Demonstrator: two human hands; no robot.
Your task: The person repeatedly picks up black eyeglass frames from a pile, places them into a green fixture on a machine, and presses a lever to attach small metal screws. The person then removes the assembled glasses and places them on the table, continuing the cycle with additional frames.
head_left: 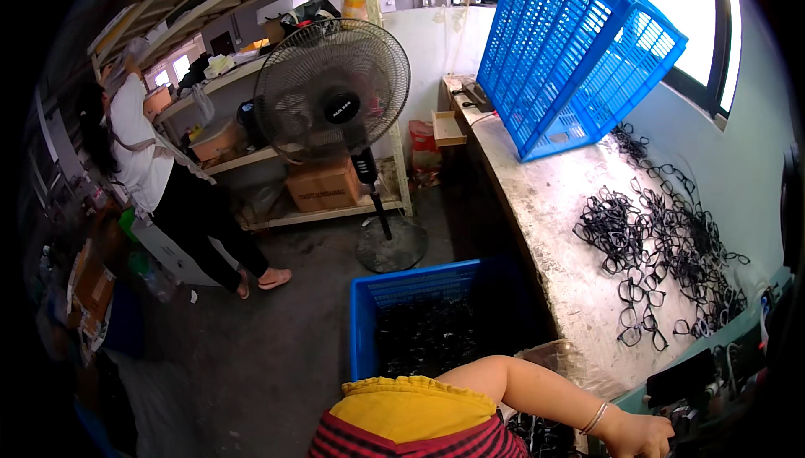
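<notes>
My left arm reaches across the lower edge toward the right, bare, with a bracelet at the wrist. At its end my left hand (639,436) is closed, its fingers curled down beside the dark parts of a machine (683,378). Whatever is in the fingers is hidden. My right hand is out of view. Below my forearm lie more black eyeglass frames (541,434). A spread-out heap of black eyeglass frames (625,227) covers the right side of the worktable (537,206), with several single frames (641,324) at its near end.
A blue crate (579,55) stands tilted on the table by the window. Another blue crate (360,324) on the floor holds dark items. Beyond it are a standing fan (335,106) and shelves (319,213) with a cardboard box (321,185). A person (147,152) reaches up at the left.
</notes>
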